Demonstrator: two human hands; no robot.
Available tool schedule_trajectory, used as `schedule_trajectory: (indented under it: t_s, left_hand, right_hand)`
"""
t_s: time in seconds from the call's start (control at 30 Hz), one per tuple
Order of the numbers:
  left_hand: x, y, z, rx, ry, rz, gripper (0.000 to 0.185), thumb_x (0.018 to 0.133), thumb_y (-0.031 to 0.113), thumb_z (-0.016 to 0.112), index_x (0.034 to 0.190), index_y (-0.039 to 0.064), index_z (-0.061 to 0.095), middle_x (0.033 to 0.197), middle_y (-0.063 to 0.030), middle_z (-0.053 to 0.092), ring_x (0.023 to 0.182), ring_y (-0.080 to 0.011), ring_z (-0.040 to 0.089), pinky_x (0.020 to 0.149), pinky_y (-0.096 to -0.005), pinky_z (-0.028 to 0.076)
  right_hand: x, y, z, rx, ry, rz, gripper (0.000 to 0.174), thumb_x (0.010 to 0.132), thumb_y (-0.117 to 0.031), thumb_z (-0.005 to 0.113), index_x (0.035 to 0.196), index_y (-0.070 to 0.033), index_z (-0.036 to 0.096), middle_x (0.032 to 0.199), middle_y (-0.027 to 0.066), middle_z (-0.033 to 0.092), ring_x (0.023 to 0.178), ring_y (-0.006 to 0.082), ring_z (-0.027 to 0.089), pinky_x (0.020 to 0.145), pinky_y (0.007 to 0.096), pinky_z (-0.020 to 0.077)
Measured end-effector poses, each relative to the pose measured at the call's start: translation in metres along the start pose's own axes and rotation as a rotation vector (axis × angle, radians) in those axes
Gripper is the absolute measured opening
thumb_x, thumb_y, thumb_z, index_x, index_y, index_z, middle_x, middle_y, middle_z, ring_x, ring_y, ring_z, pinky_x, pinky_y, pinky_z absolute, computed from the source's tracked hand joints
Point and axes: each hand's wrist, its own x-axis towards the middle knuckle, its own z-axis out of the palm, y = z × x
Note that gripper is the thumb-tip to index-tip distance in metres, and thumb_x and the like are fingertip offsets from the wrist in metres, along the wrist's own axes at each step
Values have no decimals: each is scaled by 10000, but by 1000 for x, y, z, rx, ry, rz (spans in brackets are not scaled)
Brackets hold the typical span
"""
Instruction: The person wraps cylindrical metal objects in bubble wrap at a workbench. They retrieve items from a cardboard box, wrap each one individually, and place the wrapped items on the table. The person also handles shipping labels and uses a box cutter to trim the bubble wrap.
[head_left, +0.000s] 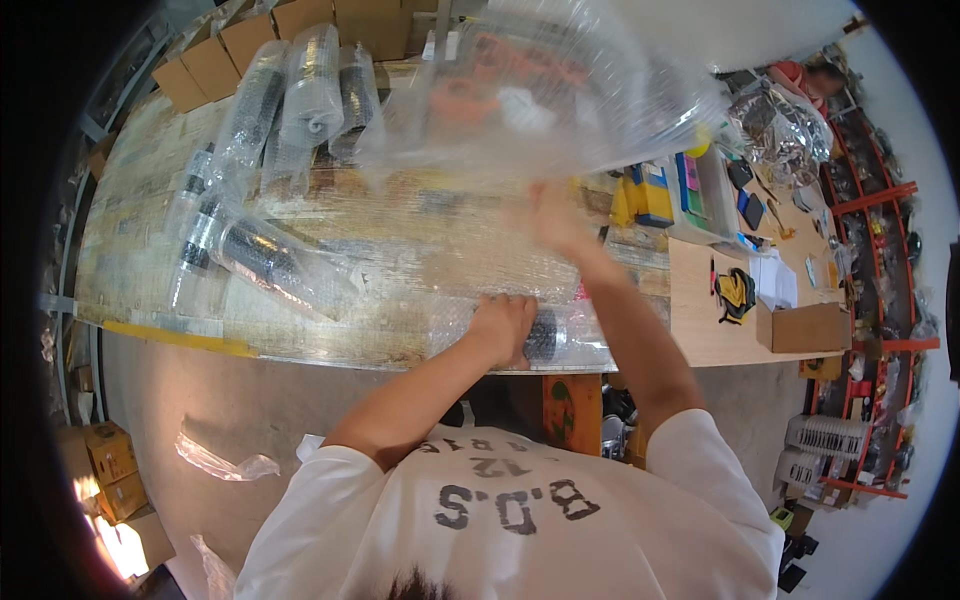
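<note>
At the near edge of the table, my left hand (504, 330) is closed around a dark cylinder (544, 335) in bubble wrap, fingers over its top. The wrap (454, 322) extends past it on the left, and clear film covers its right end. My right hand (553, 217) is raised beyond the cylinder and blurred by motion, so its fingers cannot be made out. Just past that hand, a large sheet of clear plastic wrap (630, 97) billows over the back of the table. Orange objects (465, 101) show dimly through it.
Several bubble-wrapped cylinders (259, 259) lie on the left of the wooden table (405, 217), below cardboard boxes (247, 41). To the right are a plastic bin (712, 214), gloves (735, 294) and an open carton (806, 328). Another person (799, 79) is at the far right.
</note>
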Motion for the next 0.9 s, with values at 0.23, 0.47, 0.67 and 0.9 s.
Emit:
schedule_trajectory:
  t_s: [0.23,0.47,0.67,0.9]
  left_hand:
    - [-23,-9,23,-6,186,-21,1010,547,420,865,1311,-45,397,1307,-231,461,1230,-377,454,984,-524,395]
    - [6,-31,-2,-174,-169,114,958,526,474,853,1237,-60,497,1269,-221,502,1237,-387,453,1051,-481,374]
    - [-27,-33,4,-102,270,-162,984,455,407,914,1245,-11,504,1241,-174,530,1177,-367,471,1027,-422,364]
    - [-16,-23,14,121,335,-96,1076,414,393,929,1339,90,469,1249,-171,486,1147,-354,452,968,-467,342]
  right_hand:
    - [-90,-21,31,-171,-682,-119,277,716,-315,728,920,-128,717,950,134,698,992,314,651,850,453,500]
    - [-101,5,1,-34,-307,-649,120,752,-233,609,769,-190,720,779,61,698,793,284,672,826,464,462]
    - [-36,169,-198,631,256,433,313,885,-265,669,1038,7,645,1052,129,629,816,239,629,782,359,493]
    - [-20,271,-205,747,237,363,286,919,-270,617,965,-3,711,809,46,649,713,114,573,655,277,447]
